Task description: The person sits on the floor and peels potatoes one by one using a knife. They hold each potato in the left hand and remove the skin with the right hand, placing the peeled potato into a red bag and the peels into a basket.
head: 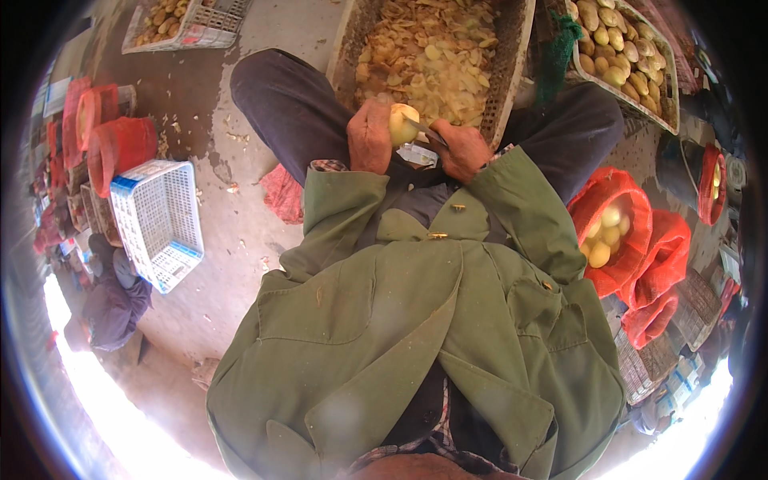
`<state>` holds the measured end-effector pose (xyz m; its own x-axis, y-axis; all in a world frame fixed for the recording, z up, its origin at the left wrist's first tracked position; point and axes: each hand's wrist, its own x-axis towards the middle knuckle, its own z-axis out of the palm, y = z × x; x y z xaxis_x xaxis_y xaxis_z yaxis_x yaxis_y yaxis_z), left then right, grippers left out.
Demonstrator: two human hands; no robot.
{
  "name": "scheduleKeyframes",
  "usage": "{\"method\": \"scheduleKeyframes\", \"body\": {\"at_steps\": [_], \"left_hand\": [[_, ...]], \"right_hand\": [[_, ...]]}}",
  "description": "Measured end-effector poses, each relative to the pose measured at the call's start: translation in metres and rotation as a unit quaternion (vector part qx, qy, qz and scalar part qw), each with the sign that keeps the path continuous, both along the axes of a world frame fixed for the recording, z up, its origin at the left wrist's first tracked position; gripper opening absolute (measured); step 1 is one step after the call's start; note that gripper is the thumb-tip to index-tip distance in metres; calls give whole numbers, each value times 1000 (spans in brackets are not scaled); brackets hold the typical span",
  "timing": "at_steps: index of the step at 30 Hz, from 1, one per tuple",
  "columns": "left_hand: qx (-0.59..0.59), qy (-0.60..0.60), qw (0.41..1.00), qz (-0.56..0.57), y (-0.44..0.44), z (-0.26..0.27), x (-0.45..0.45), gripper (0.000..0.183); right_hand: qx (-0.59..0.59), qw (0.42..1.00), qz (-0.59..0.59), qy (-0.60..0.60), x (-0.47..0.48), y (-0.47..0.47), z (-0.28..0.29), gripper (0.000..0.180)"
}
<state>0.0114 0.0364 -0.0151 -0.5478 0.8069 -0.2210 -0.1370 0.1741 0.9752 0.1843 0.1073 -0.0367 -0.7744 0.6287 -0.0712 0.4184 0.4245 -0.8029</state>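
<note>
My left hand [369, 137] holds what looks like a partly peeled potato [401, 125], pale yellow with a more orange top. In my right hand [463, 149] is a knife [427, 131], its narrow metal blade lying against the potato's right side. The handle is mostly hidden in my fist. Both hands are over my lap, at the near end of a long, dirty plastic crate [516, 66]. A thick layer of thin yellow-brown peelings [429, 54] covers the crate's inside. A shiny, clear or whitish object [418, 155] shows below the knife; I cannot tell what it is.
Unpeeled potatoes [624, 54] fill a crate at upper right, beside green netting [558, 54]. Peeled ones sit in a red mesh bag [639, 201] at my right. A white plastic basket [159, 222] and red mesh sacks [123, 144] stand left. Another person [117, 300] is at lower left.
</note>
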Motion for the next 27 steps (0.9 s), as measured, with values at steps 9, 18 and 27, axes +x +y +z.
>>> {"method": "scheduleKeyframes", "body": {"at_steps": [9, 18, 27], "left_hand": [[-66, -253, 961, -87, 4, 24, -3, 41], [-52, -442, 884, -143, 5, 19, -5, 42], [-61, -351, 931, -72, 12, 2, 3, 45]], "right_hand": [[-44, 986, -160, 11, 6, 19, -14, 28], [-72, 982, -159, 66, 7, 46, 32, 43], [-292, 887, -292, 206, 11, 45, 46, 58]]}}
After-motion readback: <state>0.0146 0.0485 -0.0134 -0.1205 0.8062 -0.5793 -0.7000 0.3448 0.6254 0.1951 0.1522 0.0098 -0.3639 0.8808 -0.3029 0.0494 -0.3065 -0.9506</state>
